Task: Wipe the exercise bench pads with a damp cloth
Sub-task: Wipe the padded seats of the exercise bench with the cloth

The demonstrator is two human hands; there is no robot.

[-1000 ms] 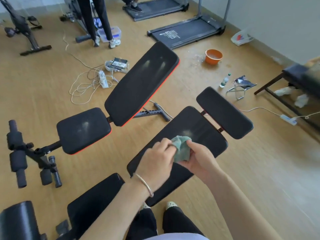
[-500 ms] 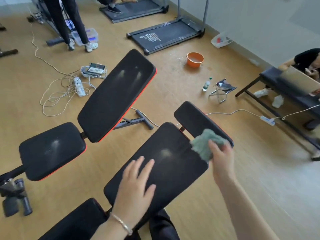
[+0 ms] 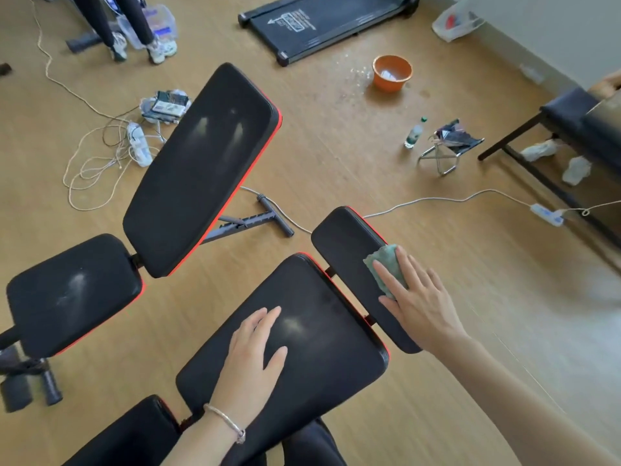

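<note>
**While a flat right hand (image 3: pixel 420 304) presses it, the teal cloth (image 3: pixel 383 264) lies on the small end pad (image 3: pixel 346 243)**

Because the cloth is bunched into a soft, nubbly wad, only its upper edge shows past the straight, spread fingers that pin it to the pad's right side. That pad is a narrow rounded rectangle of matte black vinyl with a thin red seam. It is joined by short dark brackets to the broad back pad (image 3: pixel 322 358), which has the same black skin and red piping and shows a pale sheen near its middle. The left hand (image 3: pixel 252 361) rests there open, palm down, with a thin silver bracelet (image 3: pixel 225 422) at the wrist.

To the left stands a second bench, whose long tilted backrest (image 3: pixel 201 169) and squarish seat pad (image 3: pixel 70 294) carry dusty grey streaks. Beyond, on the wood-grain floor (image 3: pixel 336 156), sit a round orange plastic basin (image 3: pixel 391 74), a clear bottle (image 3: pixel 414 133), a small folding stool (image 3: pixel 450 146) with a chrome frame, loose pale cords (image 3: pixel 87 169) and a black treadmill deck (image 3: pixel 322 21).
</note>
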